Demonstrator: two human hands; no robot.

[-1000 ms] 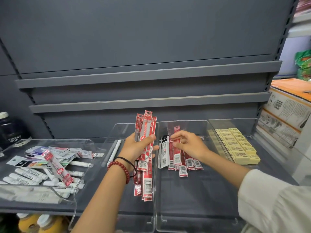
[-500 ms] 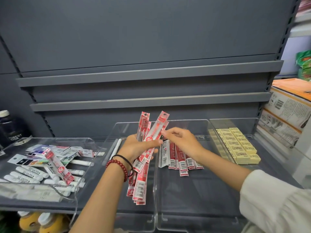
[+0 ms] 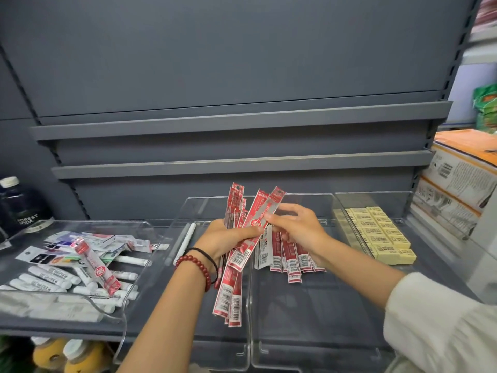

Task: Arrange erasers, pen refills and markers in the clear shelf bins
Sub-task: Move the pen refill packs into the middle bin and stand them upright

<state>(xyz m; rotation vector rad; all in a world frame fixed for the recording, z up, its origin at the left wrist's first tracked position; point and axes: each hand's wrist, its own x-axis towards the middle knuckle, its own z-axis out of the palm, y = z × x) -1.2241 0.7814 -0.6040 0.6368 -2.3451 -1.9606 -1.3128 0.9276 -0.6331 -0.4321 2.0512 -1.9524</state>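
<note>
Flat red pen-refill packs (image 3: 228, 289) fanned out
Gripped by curled left hand (image 3: 223, 238); topmost pack (image 3: 255, 223), toward 1 o'clock, pinched by right hand (image 3: 298, 227).

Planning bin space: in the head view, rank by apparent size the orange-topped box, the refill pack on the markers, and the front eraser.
1. orange-topped box (partly cropped)
2. refill pack
3. front eraser
</note>
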